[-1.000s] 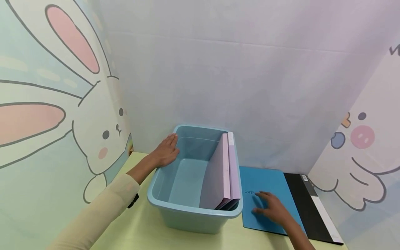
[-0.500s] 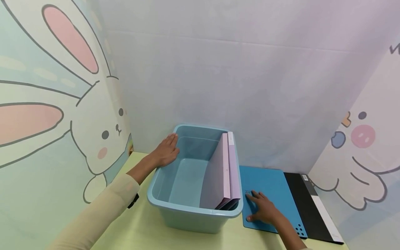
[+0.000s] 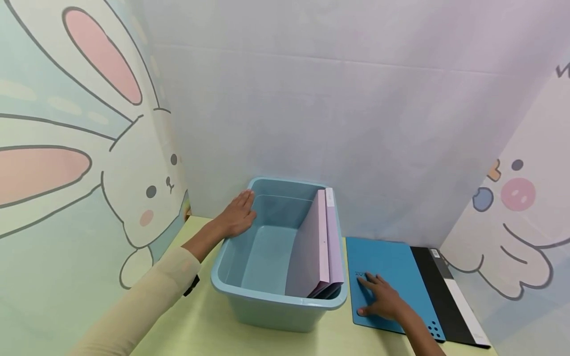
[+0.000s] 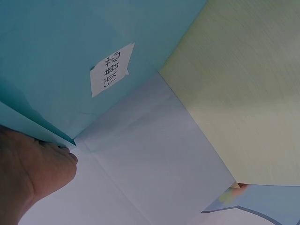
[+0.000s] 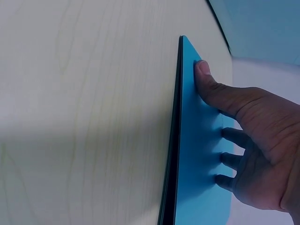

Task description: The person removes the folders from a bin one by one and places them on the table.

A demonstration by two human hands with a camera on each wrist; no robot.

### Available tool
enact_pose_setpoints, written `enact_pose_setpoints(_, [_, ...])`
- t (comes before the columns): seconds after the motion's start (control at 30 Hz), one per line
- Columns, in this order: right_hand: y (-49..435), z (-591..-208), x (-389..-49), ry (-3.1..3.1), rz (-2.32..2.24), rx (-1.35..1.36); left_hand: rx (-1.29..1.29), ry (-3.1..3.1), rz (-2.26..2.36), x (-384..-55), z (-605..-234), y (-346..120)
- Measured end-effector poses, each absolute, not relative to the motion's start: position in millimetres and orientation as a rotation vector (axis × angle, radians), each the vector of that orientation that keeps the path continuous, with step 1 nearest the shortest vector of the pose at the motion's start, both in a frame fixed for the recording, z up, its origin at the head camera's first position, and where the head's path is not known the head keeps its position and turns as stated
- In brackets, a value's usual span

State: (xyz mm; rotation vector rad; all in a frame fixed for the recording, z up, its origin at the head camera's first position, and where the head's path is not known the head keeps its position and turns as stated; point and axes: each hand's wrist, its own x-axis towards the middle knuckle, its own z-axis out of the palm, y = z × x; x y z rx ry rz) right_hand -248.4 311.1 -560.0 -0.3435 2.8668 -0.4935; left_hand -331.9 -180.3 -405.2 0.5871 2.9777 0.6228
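My left hand [image 3: 236, 215] rests on the left rim of a light blue plastic bin [image 3: 273, 316], its fingers straight along the edge. In the left wrist view that hand [image 4: 40, 166] lies at the rim, above a paper label [image 4: 112, 69] stuck on the bin's outer wall. My right hand [image 3: 385, 299] presses spread fingertips and thumb on the cover of a flat blue folder [image 3: 387, 257], right of the bin. In the right wrist view the thumb lies near the corner of the blue folder [image 5: 199, 173], whose dark underside shows along the edge.
Pink and lilac folders [image 3: 307, 252] stand upright against the bin's right inner wall. A black folder [image 3: 438, 291] with a grey and white strip lies partly under the blue one. The pale yellow table [image 3: 191, 326] meets a white cloth backdrop [image 3: 311, 123].
My right hand moved left across the blue folder, then slid it slightly right, widening the gap beside the bin. My left hand stays on the rim.
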Motion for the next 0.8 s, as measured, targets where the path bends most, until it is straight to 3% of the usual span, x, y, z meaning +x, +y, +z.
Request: enact_pose_setpoints(0.8, [364.8,-559.2,-248.8,2.844,-0.517,-0.379,0.570,2.980,0.609,-330.6,-404.3,-179.7])
